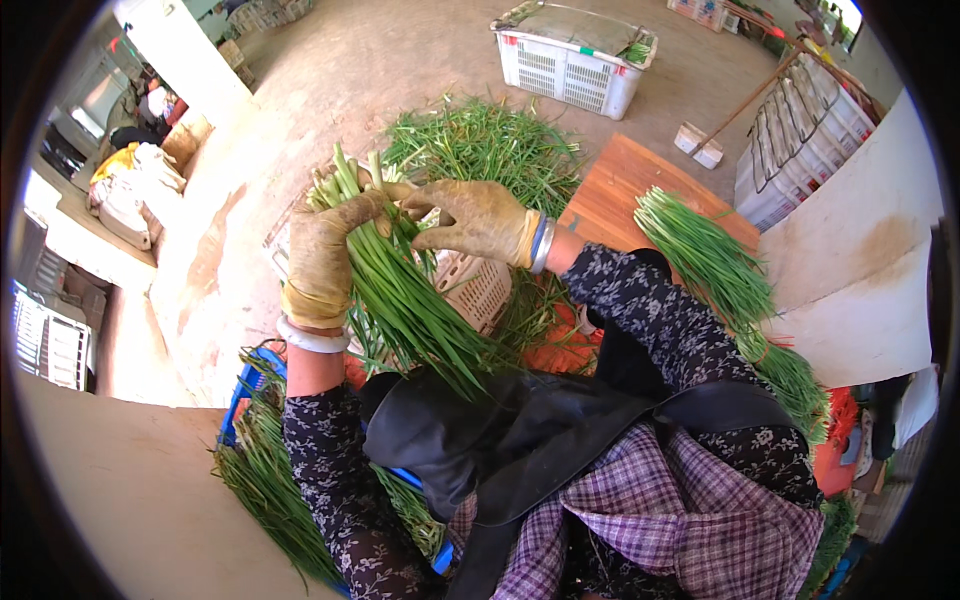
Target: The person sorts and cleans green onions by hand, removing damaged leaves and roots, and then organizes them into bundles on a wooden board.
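My left hand (321,259), in a soiled yellowish glove, grips a bunch of green chives (409,292). Their pale stalk ends point up and away, and the leaves hang over the black apron (480,427) on my lap. My right hand (480,223), gloved too, reaches across to the stalks near my left thumb. Its thumb and fingers are spread, but whether the fingertips pinch a stalk is hidden. Beneath the bunch stands a pale plastic basket (474,289). On the wooden board (611,191) to my right lies a sheaf of chives (705,255).
Loose green trimmings (487,146) are heaped beyond the basket. Further off sits a white crate (570,75). More chives (262,480) lie over a blue crate (251,382) at my left. Stacked white crates (802,135) and a long-handled tool (701,145) stand at right.
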Motion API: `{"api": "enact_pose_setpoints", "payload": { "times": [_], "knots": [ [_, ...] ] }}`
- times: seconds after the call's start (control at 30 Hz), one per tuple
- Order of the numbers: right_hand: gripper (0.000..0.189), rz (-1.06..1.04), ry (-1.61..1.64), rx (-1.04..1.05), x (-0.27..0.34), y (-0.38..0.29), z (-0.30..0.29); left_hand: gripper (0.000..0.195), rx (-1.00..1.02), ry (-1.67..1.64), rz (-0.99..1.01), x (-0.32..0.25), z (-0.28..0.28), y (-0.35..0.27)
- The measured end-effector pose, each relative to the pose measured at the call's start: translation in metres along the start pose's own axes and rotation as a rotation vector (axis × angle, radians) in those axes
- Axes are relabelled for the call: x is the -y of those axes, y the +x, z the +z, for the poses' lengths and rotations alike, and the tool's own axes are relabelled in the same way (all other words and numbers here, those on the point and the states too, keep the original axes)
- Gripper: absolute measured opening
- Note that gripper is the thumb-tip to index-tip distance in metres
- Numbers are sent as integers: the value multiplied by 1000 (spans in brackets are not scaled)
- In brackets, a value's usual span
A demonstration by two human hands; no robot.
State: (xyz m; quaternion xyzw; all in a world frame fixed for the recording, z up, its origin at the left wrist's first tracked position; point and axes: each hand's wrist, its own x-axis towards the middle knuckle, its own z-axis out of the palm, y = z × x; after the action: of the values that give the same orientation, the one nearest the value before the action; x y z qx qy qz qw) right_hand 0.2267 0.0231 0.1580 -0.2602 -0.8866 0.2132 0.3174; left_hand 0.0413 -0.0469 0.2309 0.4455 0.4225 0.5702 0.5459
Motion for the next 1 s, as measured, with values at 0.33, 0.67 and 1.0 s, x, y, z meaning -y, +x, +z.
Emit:
{"api": "enact_pose_setpoints", "payload": {
  "times": [0.33,0.67,1.0],
  "knots": [
    [29,-7,244,-301,6,-21,-43,45,136,193,75,-27,58,21],
    [21,64,-208,-319,0,-68,-52,32,92,128,84,-17,80,38],
    [29,212,-322,-113,-73,-177,-45,34,170,61,51,0,70,42]
  ]
}}
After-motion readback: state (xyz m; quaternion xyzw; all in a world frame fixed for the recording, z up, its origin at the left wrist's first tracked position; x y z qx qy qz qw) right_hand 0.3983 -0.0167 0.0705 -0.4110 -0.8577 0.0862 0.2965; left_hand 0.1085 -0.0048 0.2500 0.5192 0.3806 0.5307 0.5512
